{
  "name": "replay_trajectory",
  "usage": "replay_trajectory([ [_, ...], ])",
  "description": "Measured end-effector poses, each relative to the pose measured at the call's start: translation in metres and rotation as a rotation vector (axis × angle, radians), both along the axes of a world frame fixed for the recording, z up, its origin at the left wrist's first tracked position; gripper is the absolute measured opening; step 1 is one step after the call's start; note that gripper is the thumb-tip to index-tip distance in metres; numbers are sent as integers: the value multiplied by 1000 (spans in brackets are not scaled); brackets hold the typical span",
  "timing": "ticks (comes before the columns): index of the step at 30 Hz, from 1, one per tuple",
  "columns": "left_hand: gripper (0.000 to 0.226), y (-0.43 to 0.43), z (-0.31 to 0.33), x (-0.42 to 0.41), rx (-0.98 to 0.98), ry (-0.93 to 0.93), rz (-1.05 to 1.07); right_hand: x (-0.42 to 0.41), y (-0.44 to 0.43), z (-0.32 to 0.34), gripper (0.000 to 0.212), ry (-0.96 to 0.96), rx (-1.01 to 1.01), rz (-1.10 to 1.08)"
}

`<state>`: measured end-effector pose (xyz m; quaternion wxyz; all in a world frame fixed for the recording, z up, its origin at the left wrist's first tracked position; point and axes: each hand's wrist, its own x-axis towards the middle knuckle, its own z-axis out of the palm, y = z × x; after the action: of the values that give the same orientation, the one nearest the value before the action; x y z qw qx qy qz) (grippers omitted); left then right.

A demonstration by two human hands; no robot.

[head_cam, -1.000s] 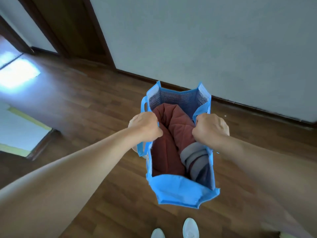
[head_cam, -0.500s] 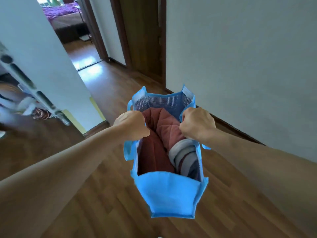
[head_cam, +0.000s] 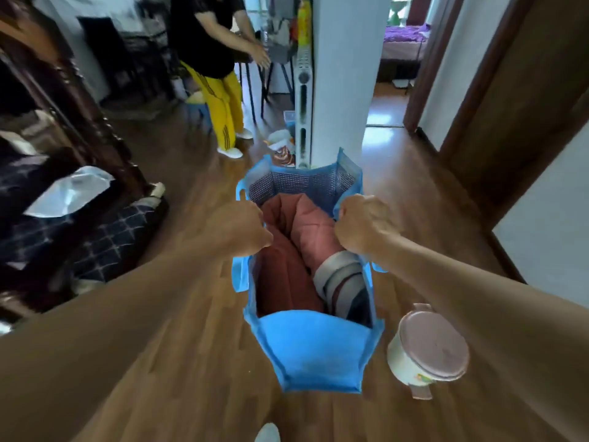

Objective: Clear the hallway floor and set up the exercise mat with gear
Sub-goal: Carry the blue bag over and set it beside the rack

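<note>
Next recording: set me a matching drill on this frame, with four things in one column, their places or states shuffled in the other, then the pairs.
Things
1. blue tote bag
2. reddish quilted cloth
3. small bin with a pink lid
4. silver pouch

Places or states
A. standing on the wooden floor, at the bag's right side
B. gripped at its top edges by the left hand and the right hand
C. lying on dark checked furniture at the left
D. packed inside the bag

Pairs: 1-B, 2-D, 3-A, 4-C

Lidded bin (head_cam: 427, 347) just beside bag (head_cam: 314, 352)
</note>
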<state>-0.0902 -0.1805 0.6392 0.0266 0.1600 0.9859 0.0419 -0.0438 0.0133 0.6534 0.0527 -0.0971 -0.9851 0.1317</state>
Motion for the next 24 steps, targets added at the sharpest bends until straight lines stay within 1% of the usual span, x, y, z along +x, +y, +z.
replay_trajectory([
  [2,19,-41,-2,16,5,-60,123,-5,-37,2,22,-42,26,124],
  [4,18,-81,-2,32,60,-143,285,-8,-74,4,16,-72,38,235],
  [6,18,-123,-3,52,100,-166,407,-8,-118,5,16,-64,55,351],
  [8,16,-166,-6,74,106,-131,502,-8,-163,2,21,-41,55,460],
  [12,23,-265,-11,132,129,-87,725,7,-280,-4,26,-42,22,665],
  [16,24,-367,-17,192,161,-76,913,37,-404,-11,25,-58,70,832],
  [20,25,-464,-22,247,149,-65,1053,68,-522,-18,23,-78,99,952],
  [22,23,-515,-24,273,167,-66,1144,84,-582,-22,25,-95,126,1005],
  [24,19,-556,-26,293,178,-58,1208,96,-629,-24,22,-105,142,1047],
])
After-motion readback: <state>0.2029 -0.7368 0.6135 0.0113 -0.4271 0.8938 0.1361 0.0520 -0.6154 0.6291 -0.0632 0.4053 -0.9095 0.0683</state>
